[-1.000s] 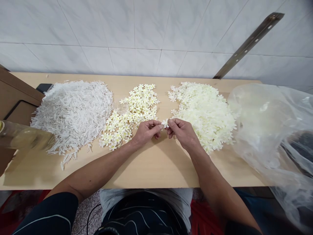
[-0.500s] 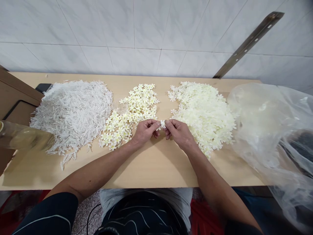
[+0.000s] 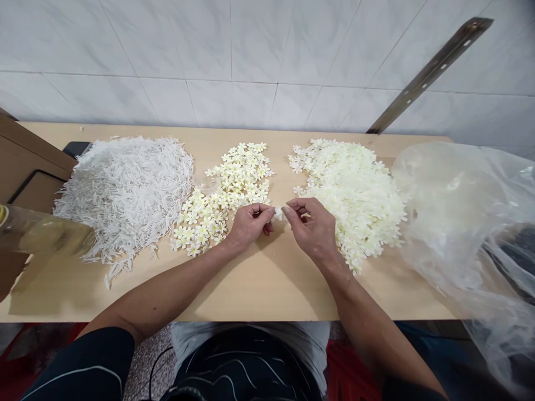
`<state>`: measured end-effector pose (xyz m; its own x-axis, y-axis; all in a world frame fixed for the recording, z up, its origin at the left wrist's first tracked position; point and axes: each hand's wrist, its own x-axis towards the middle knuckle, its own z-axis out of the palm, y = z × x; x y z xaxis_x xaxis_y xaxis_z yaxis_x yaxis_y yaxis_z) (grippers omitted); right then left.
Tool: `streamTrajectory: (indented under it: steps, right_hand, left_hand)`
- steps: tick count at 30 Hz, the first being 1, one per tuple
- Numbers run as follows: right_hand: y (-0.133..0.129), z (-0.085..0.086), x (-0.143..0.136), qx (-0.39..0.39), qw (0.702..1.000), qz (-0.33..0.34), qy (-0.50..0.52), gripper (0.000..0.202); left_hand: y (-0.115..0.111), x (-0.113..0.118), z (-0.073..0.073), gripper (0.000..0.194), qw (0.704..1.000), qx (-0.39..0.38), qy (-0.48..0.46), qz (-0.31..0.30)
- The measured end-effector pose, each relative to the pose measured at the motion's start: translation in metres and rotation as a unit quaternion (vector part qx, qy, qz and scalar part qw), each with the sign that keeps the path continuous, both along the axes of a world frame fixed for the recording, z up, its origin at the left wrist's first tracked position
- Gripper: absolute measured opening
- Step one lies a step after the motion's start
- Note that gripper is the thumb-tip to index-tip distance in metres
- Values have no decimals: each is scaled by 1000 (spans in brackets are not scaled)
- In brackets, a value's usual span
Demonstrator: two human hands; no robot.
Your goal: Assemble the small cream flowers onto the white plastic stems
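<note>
Between my hands is a small white flower (image 3: 278, 213), held above the wooden table. My left hand (image 3: 252, 224) pinches it at its left side, thumb against the fingers. My right hand (image 3: 311, 225) has thumb and index finger at the flower's right edge, with the other fingers curled. Yellow-centred flowers (image 3: 234, 178) lie spread just beyond and left of my left hand. A larger heap of pale flowers (image 3: 355, 192) sits beside my right hand. Farther left is a pile of thin white stems (image 3: 129, 192).
A clear bottle (image 3: 45, 231) with yellowish contents juts in at the left, near a brown box (image 3: 35, 150). A translucent plastic bag (image 3: 451, 206) covers the table's right end. A metal bracket (image 3: 430, 72) is on the tiled wall behind.
My right hand has turned and shifted slightly right, with its lower fingers now drawn back from the flower. My left hand stays nearly where it was, still pinching the flower.
</note>
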<state>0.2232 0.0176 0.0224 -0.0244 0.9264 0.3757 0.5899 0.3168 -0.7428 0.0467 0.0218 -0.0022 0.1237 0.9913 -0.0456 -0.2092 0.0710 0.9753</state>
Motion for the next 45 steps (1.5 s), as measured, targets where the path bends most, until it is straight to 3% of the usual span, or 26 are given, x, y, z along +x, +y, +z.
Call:
streamTrajectory:
  steps: [4, 8, 16, 23, 29, 32, 34, 37, 40, 43, 45]
  right_hand:
    - [1, -1, -2, 19, 998, 40, -43, 27]
    - [3, -3, -2, -12, 999, 42, -19, 24]
    - [2, 10, 3, -122, 987, 5, 101, 34]
    - [7, 24, 24, -91, 986, -94, 104, 33]
    - [8, 26, 30, -151, 965, 45, 211, 38]
    - [6, 26, 28, -170, 956, 70, 229, 38]
    - [6, 26, 31, -164, 966, 59, 191, 35]
    - [8, 27, 40, -107, 994, -21, 29, 27]
    - [10, 27, 49, -37, 989, -79, -121, 16]
    - [7, 28, 45, -45, 991, -73, -107, 19]
    - [4, 27, 35, -88, 994, -29, -57, 26]
  left_hand:
    - [-1, 0, 3, 32, 1000, -13, 10, 12]
    - [-1, 1, 3, 34, 1000, -17, 13, 18]
    - [0, 0, -2, 35, 1000, -16, -4, 19]
    - [3, -1, -8, 35, 999, -14, -50, 6]
    - [3, -2, -8, 34, 998, -18, -65, -8]
    - [3, -3, -9, 31, 998, -16, -65, -13]
    - [3, -2, -10, 31, 998, -13, -63, -13]
    - [3, -1, -10, 31, 998, -10, -60, -11]
    - [2, -1, -9, 31, 999, -9, -50, -13]
    - [1, -1, -8, 32, 999, -8, -31, -11]
    - [0, -1, -7, 34, 1000, -1, -18, -12]
